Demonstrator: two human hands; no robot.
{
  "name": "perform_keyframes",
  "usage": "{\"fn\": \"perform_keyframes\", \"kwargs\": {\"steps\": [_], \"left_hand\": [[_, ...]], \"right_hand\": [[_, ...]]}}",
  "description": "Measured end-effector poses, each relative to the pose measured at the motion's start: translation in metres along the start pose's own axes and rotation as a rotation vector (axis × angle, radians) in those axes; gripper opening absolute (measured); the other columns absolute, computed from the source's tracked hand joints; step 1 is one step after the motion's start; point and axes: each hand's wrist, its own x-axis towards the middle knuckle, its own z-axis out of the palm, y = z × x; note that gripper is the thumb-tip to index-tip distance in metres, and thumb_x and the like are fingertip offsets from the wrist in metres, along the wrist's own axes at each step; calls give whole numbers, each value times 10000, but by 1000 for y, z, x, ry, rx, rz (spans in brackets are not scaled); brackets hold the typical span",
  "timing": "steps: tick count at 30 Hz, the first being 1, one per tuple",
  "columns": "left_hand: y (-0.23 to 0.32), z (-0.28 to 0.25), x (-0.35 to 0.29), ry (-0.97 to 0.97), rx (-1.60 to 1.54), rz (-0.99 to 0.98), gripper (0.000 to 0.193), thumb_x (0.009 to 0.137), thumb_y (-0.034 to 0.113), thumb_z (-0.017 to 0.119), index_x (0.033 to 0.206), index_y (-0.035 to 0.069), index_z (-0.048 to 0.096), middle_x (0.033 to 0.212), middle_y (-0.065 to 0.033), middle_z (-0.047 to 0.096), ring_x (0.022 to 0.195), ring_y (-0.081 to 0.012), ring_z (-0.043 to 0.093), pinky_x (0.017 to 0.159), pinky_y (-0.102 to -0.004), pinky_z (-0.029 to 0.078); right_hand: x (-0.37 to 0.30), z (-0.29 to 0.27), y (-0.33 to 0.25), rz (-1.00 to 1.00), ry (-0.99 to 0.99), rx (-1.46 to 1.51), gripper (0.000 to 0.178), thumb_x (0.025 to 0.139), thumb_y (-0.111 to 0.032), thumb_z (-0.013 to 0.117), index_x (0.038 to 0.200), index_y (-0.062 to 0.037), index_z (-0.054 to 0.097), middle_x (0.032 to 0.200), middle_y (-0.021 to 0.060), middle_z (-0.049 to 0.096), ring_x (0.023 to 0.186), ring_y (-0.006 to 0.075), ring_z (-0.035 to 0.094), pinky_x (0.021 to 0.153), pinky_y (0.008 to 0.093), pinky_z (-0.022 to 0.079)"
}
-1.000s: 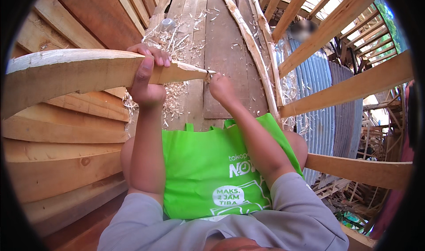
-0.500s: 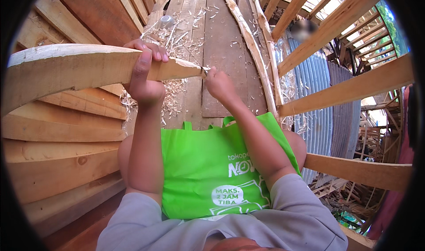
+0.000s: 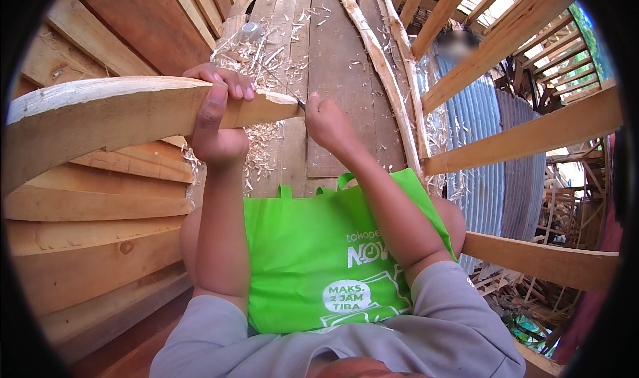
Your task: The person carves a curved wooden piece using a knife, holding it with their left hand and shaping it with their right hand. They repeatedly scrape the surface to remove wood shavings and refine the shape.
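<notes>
Brown wooden planks make up the floor in front of the seated person, and pale stacked timber boards crowd in on the left. A bright green fabric bag with white print lies spread over the lap, and that hasn't shifted. Beyond it, the long, curved, pale-yellow timber runs from the far left across to the middle, held up in front of the bag.

The left hand is where it was a second ago, wrapped around the timber near its narrow end, thumb on the near side, fingers over the top. What has moved is the right hand: it has slid a little left and away from the body, closed in a fist around a small dark tool, of which only a bit shows at the timber's end.

The pale sliver that stuck out past the tool earlier no longer shows; I can't tell whether it was cut off or sits behind the knuckles. To me, the whittling is now right at the tip. Curled wood shavings litter the floor underneath.
</notes>
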Motion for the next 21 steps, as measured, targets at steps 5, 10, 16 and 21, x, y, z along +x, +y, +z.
{"fn": "perform_keyframes", "kwargs": {"steps": [5,10,16,21], "left_hand": [[-2,14,5,-82,-29,-21,208,883,205,556,1000,53,477,785,-89,506,750,-207,503,770,-386,423],[4,-7,3,-242,-69,-54,239,865,233,574,979,65,448,778,-74,484,744,-194,491,764,-376,417],[-1,-4,5,-371,-187,-89,281,831,215,633,937,38,443,728,-86,475,688,-185,487,695,-347,441],[-2,-2,8,-395,-194,-88,284,823,228,638,919,43,444,713,-88,473,672,-189,487,682,-348,440]], "right_hand": [[36,8,95,-35,90,-87,534,1000,-305,287,1046,94,639,1026,354,633,1016,483,614,929,536,470],[4,3,28,-1,91,-24,624,993,-373,265,972,116,652,1025,393,600,1016,527,595,960,532,433],[5,-10,37,51,-24,34,558,976,-338,275,1045,66,653,1065,331,633,1030,472,612,928,523,458],[0,-8,41,62,102,-20,562,968,-350,310,954,86,663,988,350,633,967,498,619,880,537,473]]}}
